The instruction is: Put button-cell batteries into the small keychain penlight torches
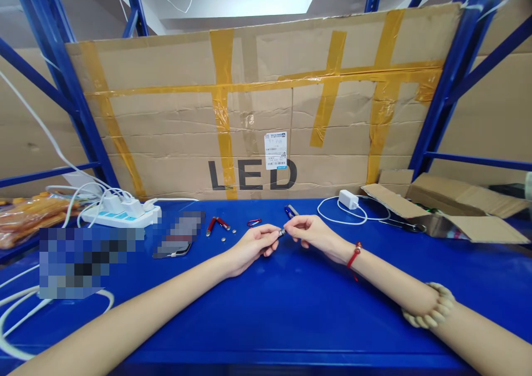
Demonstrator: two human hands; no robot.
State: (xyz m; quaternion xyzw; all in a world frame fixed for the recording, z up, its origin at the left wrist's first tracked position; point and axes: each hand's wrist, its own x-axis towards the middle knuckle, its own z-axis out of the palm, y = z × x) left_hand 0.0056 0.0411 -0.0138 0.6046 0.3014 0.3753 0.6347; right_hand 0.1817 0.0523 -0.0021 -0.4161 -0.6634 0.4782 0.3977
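Right of the red clip (254, 220) and nearer, the left hand (256, 247) pinches one end of a small metallic piece (282, 232), the right hand (311, 233) the other. Work seems begun, unfinished: left of the clip, two red tubes (211, 227) and two small discs (223, 239) lie loose. The counter (291, 309) is blue; behind the clip stands taped cardboard (174, 126) between blue rack posts (446, 87).

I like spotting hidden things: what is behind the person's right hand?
Behind the right hand, two pen-like things lie on the blue table, their near ends covered by the hand, so those cannot be seen. Farther back stands taped cardboard.
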